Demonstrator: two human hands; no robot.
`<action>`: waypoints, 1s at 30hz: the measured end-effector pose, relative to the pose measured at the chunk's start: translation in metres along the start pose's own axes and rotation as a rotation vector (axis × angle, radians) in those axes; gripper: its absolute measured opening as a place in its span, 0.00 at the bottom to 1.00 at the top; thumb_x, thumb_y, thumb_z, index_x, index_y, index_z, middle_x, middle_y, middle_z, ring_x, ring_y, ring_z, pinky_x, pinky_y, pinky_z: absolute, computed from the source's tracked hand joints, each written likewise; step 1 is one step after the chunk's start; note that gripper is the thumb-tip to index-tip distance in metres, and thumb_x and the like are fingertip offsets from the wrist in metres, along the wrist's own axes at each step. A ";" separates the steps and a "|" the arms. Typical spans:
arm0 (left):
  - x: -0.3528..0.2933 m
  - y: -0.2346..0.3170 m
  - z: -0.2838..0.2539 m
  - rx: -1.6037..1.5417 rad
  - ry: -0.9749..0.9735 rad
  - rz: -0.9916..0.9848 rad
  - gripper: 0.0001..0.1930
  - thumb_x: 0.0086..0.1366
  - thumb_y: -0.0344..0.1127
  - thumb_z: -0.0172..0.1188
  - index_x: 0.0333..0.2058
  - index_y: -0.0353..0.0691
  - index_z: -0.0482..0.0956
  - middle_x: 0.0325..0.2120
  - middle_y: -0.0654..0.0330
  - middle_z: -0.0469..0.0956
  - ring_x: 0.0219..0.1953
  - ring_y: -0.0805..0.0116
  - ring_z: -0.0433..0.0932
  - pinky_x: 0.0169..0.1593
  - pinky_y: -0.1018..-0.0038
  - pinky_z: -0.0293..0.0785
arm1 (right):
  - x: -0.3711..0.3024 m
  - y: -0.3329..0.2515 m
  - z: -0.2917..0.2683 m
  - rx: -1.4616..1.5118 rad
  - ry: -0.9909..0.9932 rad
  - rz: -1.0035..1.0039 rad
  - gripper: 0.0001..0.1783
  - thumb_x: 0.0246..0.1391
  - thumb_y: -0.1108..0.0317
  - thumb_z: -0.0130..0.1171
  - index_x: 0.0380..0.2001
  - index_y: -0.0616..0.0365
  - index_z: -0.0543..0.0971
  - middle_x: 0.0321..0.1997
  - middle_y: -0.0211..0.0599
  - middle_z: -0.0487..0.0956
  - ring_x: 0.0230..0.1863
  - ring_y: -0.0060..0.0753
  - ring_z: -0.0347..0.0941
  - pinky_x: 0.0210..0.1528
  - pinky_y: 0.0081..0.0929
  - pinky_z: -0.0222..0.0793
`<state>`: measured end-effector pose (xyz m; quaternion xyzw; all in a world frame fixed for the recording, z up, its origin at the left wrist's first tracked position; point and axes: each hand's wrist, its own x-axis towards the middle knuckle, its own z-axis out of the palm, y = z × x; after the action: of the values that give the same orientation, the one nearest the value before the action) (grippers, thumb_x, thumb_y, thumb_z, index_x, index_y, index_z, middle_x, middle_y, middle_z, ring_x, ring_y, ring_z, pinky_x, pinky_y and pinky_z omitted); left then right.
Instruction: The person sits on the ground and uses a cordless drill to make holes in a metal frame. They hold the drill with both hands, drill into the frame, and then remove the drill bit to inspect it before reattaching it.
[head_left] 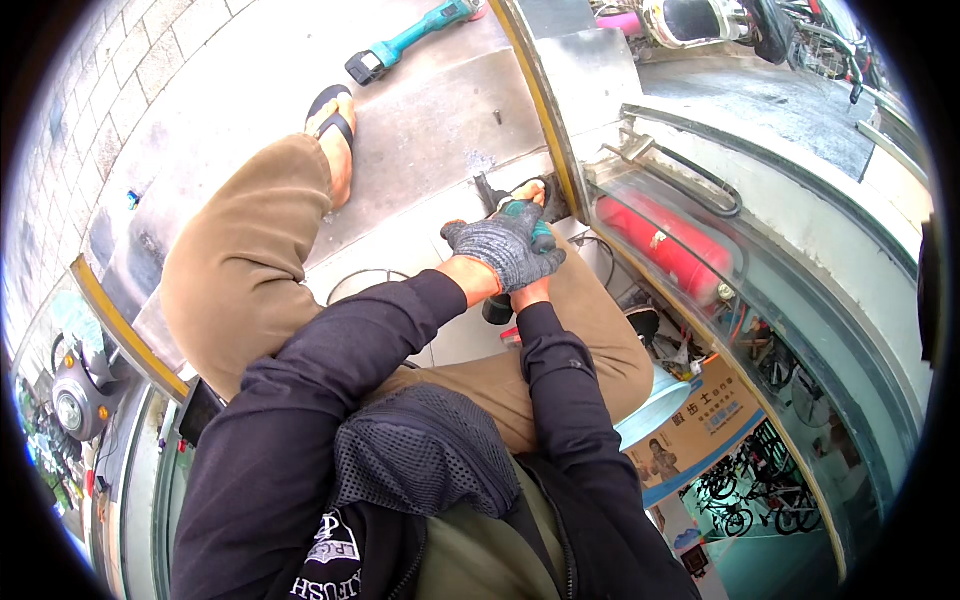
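My left hand (505, 243), in a grey knit glove, is closed over the top of a teal and black cordless drill (543, 238). Its black battery end (497, 309) shows below my wrist. My right hand (531, 294) reaches in from the other side under the glove; only its wrist area shows, and its fingers, round the drill's handle, are hidden. A dark narrow metal piece (485, 192) stands just beyond the glove, beside my right foot (530, 192). Whether the drill touches it I cannot tell.
A teal cordless grinder (415, 42) lies on the step past my left foot. A small bolt-like piece (497, 117) is on the metal floor. Yellow-edged frames (545, 95) rise on both sides. To the right are a red cylinder (665, 245) behind glass and a cardboard box (700, 420).
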<state>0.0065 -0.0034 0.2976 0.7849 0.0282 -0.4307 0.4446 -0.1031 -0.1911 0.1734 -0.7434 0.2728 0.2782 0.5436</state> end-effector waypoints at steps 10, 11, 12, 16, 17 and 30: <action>-0.004 0.004 -0.017 0.001 -0.102 -0.115 0.46 0.64 0.69 0.61 0.74 0.49 0.65 0.63 0.48 0.82 0.60 0.40 0.84 0.61 0.26 0.65 | -0.009 -0.018 -0.002 -0.824 -0.141 -0.205 0.35 0.67 0.54 0.66 0.71 0.55 0.70 0.72 0.44 0.76 0.73 0.46 0.70 0.75 0.45 0.64; 0.000 -0.001 -0.012 0.003 -0.101 -0.123 0.46 0.64 0.68 0.60 0.74 0.49 0.65 0.63 0.47 0.82 0.60 0.40 0.84 0.60 0.26 0.65 | -0.010 -0.023 0.001 -0.900 -0.172 -0.209 0.35 0.68 0.52 0.65 0.72 0.53 0.70 0.73 0.44 0.75 0.74 0.47 0.69 0.76 0.46 0.63; 0.002 -0.001 -0.011 0.004 -0.103 -0.126 0.46 0.64 0.68 0.60 0.74 0.50 0.65 0.64 0.47 0.82 0.61 0.40 0.84 0.60 0.25 0.65 | -0.009 -0.021 -0.001 -0.840 -0.161 -0.197 0.36 0.65 0.53 0.68 0.70 0.54 0.71 0.71 0.45 0.76 0.74 0.48 0.70 0.76 0.46 0.63; 0.004 -0.004 -0.007 -0.001 -0.076 -0.043 0.43 0.65 0.67 0.59 0.73 0.50 0.68 0.64 0.47 0.81 0.61 0.40 0.84 0.60 0.24 0.66 | -0.008 -0.017 -0.002 -0.810 -0.146 -0.157 0.37 0.60 0.54 0.72 0.68 0.55 0.73 0.70 0.47 0.76 0.73 0.51 0.70 0.76 0.48 0.62; 0.006 -0.005 -0.008 0.003 -0.082 -0.035 0.42 0.65 0.66 0.59 0.73 0.50 0.69 0.64 0.47 0.81 0.61 0.40 0.84 0.60 0.24 0.65 | -0.008 -0.019 -0.001 -0.856 -0.149 -0.148 0.37 0.60 0.55 0.72 0.69 0.55 0.73 0.70 0.47 0.76 0.73 0.51 0.70 0.76 0.48 0.61; 0.011 -0.004 -0.020 0.048 -0.086 -0.035 0.35 0.64 0.59 0.59 0.66 0.48 0.77 0.58 0.48 0.85 0.56 0.43 0.86 0.58 0.22 0.62 | -0.008 -0.028 0.014 -0.733 -0.011 -0.313 0.32 0.59 0.56 0.73 0.63 0.57 0.78 0.63 0.49 0.82 0.66 0.51 0.77 0.70 0.46 0.69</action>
<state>0.0246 0.0094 0.2915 0.7754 0.0124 -0.4726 0.4186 -0.0901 -0.1697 0.1937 -0.9192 0.0360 0.2747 0.2797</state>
